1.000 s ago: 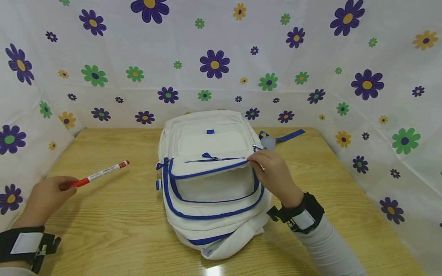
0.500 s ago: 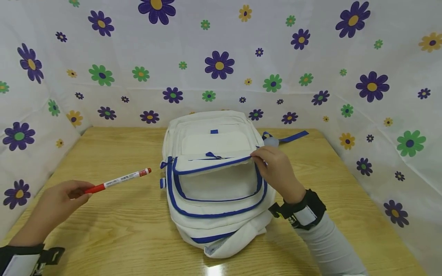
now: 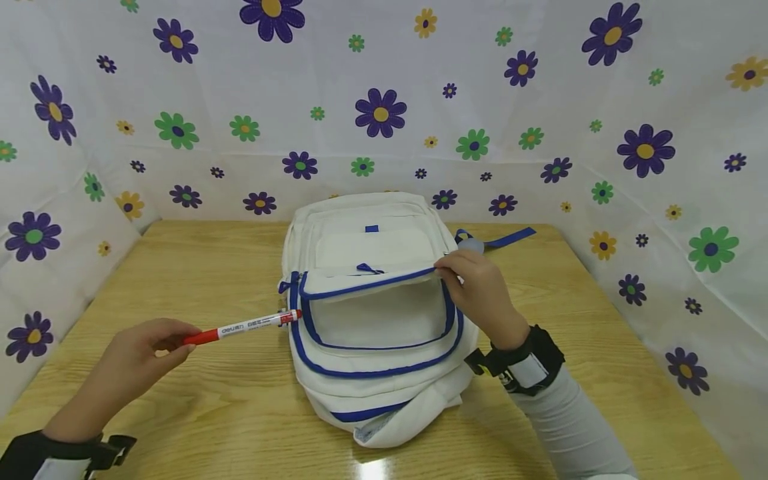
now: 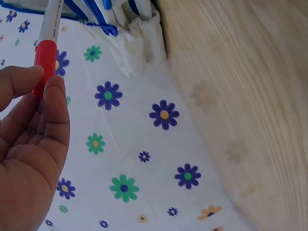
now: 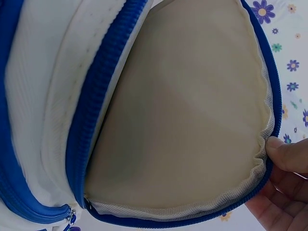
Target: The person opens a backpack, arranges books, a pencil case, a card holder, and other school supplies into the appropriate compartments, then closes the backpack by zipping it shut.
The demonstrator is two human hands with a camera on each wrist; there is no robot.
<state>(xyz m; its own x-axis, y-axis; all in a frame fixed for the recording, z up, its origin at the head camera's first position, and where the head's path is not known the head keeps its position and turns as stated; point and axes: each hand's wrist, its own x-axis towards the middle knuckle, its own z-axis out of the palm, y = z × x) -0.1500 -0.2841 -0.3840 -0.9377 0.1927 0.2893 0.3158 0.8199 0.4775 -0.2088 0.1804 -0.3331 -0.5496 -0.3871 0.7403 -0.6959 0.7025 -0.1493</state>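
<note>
A white backpack (image 3: 378, 247) with blue zipper trim lies on the table, its front pocket (image 3: 378, 320) unzipped and gaping. My right hand (image 3: 483, 293) pinches the blue-edged pocket flap (image 3: 369, 285) at its right corner and holds it up. In the right wrist view, thumb and fingers grip the flap's zipper edge (image 5: 275, 120), and the beige lining (image 5: 187, 106) shows. On the left, my left hand (image 3: 144, 360) pinches a red-and-white marker (image 3: 249, 325) by its red end. The marker's far tip overlaps the backpack's left edge in the head view.
The wooden table (image 3: 210, 267) extends on both sides of the backpack. A blue strap (image 3: 510, 237) lies behind its right side, and a loose white strap (image 3: 408, 423) hangs at the front. A white flowered cloth (image 3: 270, 87) surrounds the table at back and sides.
My left hand has brought the marker rightward, from over the bare table to the backpack's left edge. My right hand keeps holding the flap, now lifted slightly higher.
</note>
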